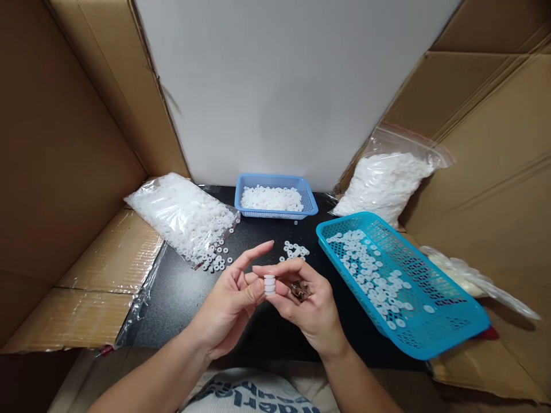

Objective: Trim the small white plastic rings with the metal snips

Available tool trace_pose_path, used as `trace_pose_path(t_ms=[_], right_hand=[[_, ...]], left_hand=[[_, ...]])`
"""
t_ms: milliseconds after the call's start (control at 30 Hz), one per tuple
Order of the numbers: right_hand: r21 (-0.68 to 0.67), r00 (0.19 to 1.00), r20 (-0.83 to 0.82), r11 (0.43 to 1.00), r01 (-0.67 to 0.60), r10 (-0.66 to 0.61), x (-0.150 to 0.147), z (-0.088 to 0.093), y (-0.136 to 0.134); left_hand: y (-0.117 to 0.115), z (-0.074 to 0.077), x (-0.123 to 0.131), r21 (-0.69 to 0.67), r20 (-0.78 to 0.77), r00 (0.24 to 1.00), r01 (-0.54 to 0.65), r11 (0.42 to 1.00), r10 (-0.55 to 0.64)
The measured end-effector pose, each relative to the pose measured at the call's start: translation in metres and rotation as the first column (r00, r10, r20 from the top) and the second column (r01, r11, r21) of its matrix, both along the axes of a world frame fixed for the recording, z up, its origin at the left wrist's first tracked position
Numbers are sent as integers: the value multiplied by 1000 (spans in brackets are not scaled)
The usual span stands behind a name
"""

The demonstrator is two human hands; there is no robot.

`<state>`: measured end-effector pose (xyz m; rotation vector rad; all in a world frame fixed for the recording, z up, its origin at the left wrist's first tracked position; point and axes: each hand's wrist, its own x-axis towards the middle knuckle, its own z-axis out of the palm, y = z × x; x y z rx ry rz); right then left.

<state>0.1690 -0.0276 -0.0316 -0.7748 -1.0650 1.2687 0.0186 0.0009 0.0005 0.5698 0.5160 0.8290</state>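
Cardboard, left: brown panel point(101, 269) lies along the left edge of the black tabletop point(167, 321).
Clear bag: plastic bag point(181, 206) at the far left corner, full of small white rings; some rings point(217, 259) lie loose at its mouth.
Left hand: left hand point(230, 298) above the near edge, index finger raised and extended; thumb against the left side of the stack. Cannot tell whether the fingers behind close on it.
Stack: short stack of white discs point(269, 285) between the two hands, upright, above the middle of the near half.
Blue tray: light-blue basket point(275, 214) at the middle of the far edge, white rings inside.
Loose pile: white rings point(295, 250) mid-tabletop, just beyond the hands.
Right hand: right hand point(321, 310) grips the stack, index finger above, thumb below; brown glossy object point(300, 291) within its curled fingers, identity unclear.
Zip bag: bag of white pieces point(381, 180) at the far right corner, leaning on cardboard.
Teal basket: teal basket point(460, 321) along the right edge, tilted, discs scattered inside.
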Motion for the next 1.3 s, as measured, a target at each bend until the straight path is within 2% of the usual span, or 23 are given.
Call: trace_pose_path(t_ms=[233, 400, 533, 667, 767, 833, 900, 1033, 1100, 1200, 1300], right_hand=[[61, 985, 163, 997, 40, -50, 1, 1, 0], [68, 982, 172, 995, 70, -81, 0, 6, 1], [56, 978, 200, 997, 44, -54, -1, 7, 2], [72, 955, 288, 996, 50, -68, -3, 5, 2], [55, 883, 458, 995, 88, -103, -2, 1, 17], [29, 784, 598, 982, 186, -166, 3, -4, 43], [36, 724, 643, 954, 298, -250, 13, -10, 81], [63, 577, 733, 880, 471, -361, 37, -21, 162], [71, 524, 772, 868, 491, -360, 45, -27, 187], [90, 501, 805, 901, 424, -317, 42, -36, 193], [89, 532, 824, 972, 218, -195, 22, -48, 166]], left_hand=[[0, 0, 3, -24, -3, 1000, -24, 999, 24], [0, -2, 2, -10, 3, 1000, -6, 1000, 6], [-1, -3, 0, -3, -7, 1000, -6, 1000, 6], [2, -8, 1, 10, -54, 996, -71, 997, 72], [11, -20, -6, 120, -194, 965, -154, 981, 175], [20, -33, -19, 292, -367, 876, -212, 933, 314], [28, -46, -36, 500, -562, 666, -198, 843, 490], [33, -64, -69, 606, -636, 466, -191, 772, 615], [30, -69, -80, 637, -667, 388, -147, 757, 637], [24, -74, -90, 653, -710, 302, -58, 755, 636], [22, -78, -93, 675, -720, 245, 27, 738, 650]])
